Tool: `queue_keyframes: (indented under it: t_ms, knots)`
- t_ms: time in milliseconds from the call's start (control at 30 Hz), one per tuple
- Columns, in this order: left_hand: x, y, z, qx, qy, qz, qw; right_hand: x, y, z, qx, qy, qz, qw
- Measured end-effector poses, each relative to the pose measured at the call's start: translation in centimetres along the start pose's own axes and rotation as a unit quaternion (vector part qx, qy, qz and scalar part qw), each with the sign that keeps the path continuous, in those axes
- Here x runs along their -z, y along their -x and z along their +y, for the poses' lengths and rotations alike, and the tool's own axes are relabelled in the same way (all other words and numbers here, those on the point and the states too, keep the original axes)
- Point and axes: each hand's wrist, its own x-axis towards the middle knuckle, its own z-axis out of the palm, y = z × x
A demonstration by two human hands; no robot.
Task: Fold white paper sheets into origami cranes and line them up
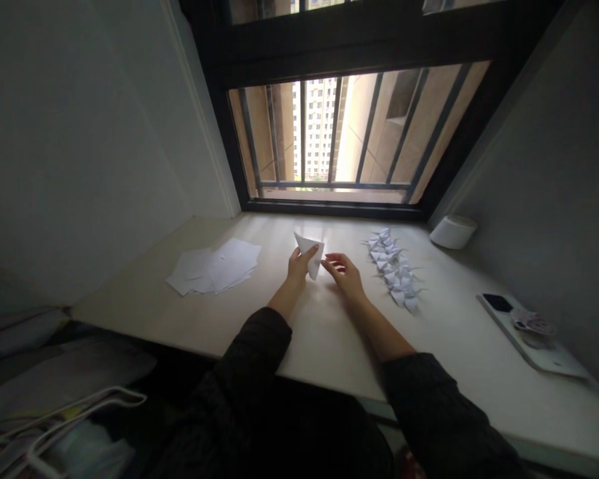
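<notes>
A folded piece of white paper (315, 263), roughly kite-shaped with a pointed upper left corner, is held just above the white sill top. My left hand (299, 263) is closed on it, with the thumb lying across its front face. At the paper's right edge is my right hand (345, 274), its thumb and index fingertips brought close together and seeming to pinch that edge. To the left lies a loose stack of white paper sheets (234, 263). On the right sits a cluster of several small folded white paper cranes (392, 266) with thin points sticking out.
A white roll (452, 231) stands in the back right corner. Nearer on the right lies a phone (534, 339) with a round ornament on it. Behind the white sill top (329, 339) is a dark-framed barred window (334, 211). Hangers (87, 406) and cloth are at lower left.
</notes>
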Motion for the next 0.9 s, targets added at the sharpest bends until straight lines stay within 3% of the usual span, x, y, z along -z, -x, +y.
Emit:
queue_keyframes:
  t_ms: [133, 367, 633, 733, 900]
  knots:
    - [-0.5, -0.1, -1.4, 0.022, 0.093, -0.039, 0.995, -0.3, -0.2, 0.7, -0.028, -0.008, 0.002, 1.000]
    - [-0.2, 0.4, -1.7, 0.055, 0.106, -0.036, 0.992, 0.0, -0.5, 1.4, -0.081, -0.049, 0.018, 0.995]
    - [0.0, -0.1, -1.8, 0.072, 0.115, -0.069, 0.988, 0.2, -0.7, 1.6, -0.165, -0.177, 0.022, 0.970]
    - [0.1, -0.2, -1.2, 0.085, 0.119, -0.082, 0.986, 0.5, -1.1, 1.5, -0.136, -0.163, 0.046, 0.976]
    - [0.8, -0.2, 0.4, 0.117, -0.022, -0.096, 0.988, 2.0, -1.6, 1.2, -0.032, -0.064, 0.035, 0.997]
